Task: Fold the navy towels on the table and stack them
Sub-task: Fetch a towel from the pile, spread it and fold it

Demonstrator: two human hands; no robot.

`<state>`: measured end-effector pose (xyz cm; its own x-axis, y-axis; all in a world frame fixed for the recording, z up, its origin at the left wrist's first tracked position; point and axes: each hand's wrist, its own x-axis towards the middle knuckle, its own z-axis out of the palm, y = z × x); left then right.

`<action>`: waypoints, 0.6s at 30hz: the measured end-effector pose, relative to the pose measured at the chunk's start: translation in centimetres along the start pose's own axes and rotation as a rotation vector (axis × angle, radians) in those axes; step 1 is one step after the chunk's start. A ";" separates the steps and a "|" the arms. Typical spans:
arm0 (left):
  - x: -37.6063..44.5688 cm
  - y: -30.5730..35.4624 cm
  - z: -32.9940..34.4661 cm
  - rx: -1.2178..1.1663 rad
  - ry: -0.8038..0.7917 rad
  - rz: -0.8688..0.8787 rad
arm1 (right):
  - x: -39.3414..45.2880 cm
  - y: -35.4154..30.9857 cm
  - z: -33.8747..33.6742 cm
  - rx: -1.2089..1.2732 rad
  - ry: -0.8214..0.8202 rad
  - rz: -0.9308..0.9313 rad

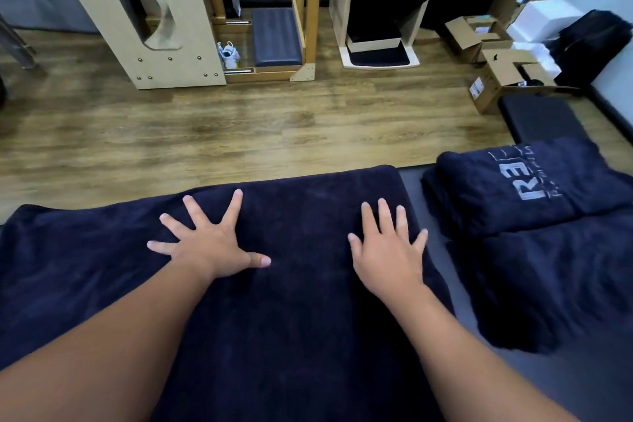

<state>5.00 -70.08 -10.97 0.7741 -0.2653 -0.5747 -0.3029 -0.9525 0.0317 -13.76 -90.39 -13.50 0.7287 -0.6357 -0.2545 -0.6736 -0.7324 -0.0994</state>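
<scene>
Towel (pixel 291 301) material, navy, lies spread flat across the near part of the table (pixel 414 178), covering most of its width. Left hand (pixel 209 240) rests palm down on the towel with fingers straight and splayed wide, thumb extended toward the centre. Right hand (pixel 387 250) rests palm down near the towel's right edge, fingers straight and held closer together. Neither hand grips any fabric. To the right, a folded towel (pixel 534 185) bearing pale lettering sits on top of another dark towel (pixel 548 284) lying on the table. Beyond the table edge is a wood-look floor (pixel 239 123). Pale wooden furniture (pixel 144 10) stands at the far side, and open cardboard boxes (pixel 496 55) sit by the right wall.
</scene>
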 end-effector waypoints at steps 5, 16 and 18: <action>-5.0 1.9 4.1 0.168 0.209 0.135 | -10.5 0.9 2.5 -0.016 -0.022 -0.150; -20.6 0.6 15.2 0.201 0.087 0.382 | -17.0 4.7 2.1 -0.033 -0.153 -0.018; -22.3 0.1 16.0 0.221 0.077 0.415 | -20.0 3.9 2.4 -0.007 -0.212 -0.130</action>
<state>-21.21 -61.91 -11.22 0.5993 -0.6350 -0.4874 -0.6996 -0.7114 0.0666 -31.25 -79.98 -11.08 0.7666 -0.4713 -0.4360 -0.5746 -0.8067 -0.1382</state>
